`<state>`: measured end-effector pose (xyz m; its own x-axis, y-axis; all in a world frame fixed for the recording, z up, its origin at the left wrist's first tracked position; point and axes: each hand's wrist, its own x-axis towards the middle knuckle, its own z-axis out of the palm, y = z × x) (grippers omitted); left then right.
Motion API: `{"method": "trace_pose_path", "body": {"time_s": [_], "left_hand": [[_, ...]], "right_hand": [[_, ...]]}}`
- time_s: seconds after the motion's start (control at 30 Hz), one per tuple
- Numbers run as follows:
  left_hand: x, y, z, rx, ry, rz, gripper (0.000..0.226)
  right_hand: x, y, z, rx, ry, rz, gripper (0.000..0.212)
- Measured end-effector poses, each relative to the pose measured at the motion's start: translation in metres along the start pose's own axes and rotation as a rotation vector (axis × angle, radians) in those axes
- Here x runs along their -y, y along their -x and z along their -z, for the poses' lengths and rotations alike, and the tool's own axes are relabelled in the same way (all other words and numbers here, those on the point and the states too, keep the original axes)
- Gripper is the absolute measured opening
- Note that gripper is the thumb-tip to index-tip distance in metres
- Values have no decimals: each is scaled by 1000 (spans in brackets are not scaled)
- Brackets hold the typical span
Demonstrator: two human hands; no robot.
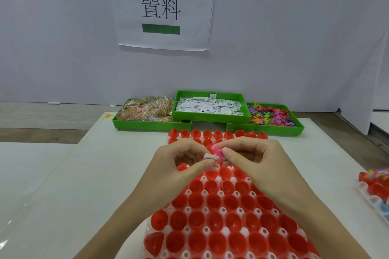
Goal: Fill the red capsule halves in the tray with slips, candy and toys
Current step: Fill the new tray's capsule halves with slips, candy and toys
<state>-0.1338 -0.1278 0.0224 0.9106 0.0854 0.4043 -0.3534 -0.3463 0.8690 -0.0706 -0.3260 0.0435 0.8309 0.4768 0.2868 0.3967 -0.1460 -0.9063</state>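
Both hands over red capsule halves point(216, 223) in tray point(207, 255). Left hand point(179, 162) pinching white slip point(208, 156), right hand point(250, 159) pinching pink toy point(217, 151).

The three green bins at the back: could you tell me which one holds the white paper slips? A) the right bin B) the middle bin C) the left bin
B: the middle bin is full of white slips, while the left bin holds candy and the right bin holds toys.
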Motion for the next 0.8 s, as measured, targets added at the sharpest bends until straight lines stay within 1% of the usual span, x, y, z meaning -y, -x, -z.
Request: {"method": "trace_pose_path", "body": {"time_s": [0.07,0.2,0.27,0.4,0.6,0.63,0.67,0.7,0.73,0.77,0.8], "left_hand": [[1,0,-1,-5,6,-13,9],[2,0,-1,-87,27,-33,14],[2,0,1,-104,30,-45,15],[1,0,3,-98,33,-60,12],[8,-4,9,-45,105,-27,6],[13,-6,11,-67,109,-20,6],[20,-9,13,-119,93,-8,12],[28,-12,18,-189,15,3,18],[38,-14,25,-243,-131,-3,21],[47,-17,32,-251,-317,-16,25],[56,-18,39,-199,-484,-19,32]], "right_hand": [[0,0,-2,56,6,9,18],[-1,0,-2,108,-9,10,15],[0,0,0,145,-9,21,13],[0,-2,3,190,-25,22,14],[4,-12,5,298,-33,-65,11],[5,-15,5,289,-22,-74,10],[6,-19,4,265,-12,-79,9],[7,-24,3,234,3,-80,9],[8,-29,2,208,22,-78,11],[8,-36,1,192,41,-74,12],[9,-43,0,188,63,-69,12]]}}
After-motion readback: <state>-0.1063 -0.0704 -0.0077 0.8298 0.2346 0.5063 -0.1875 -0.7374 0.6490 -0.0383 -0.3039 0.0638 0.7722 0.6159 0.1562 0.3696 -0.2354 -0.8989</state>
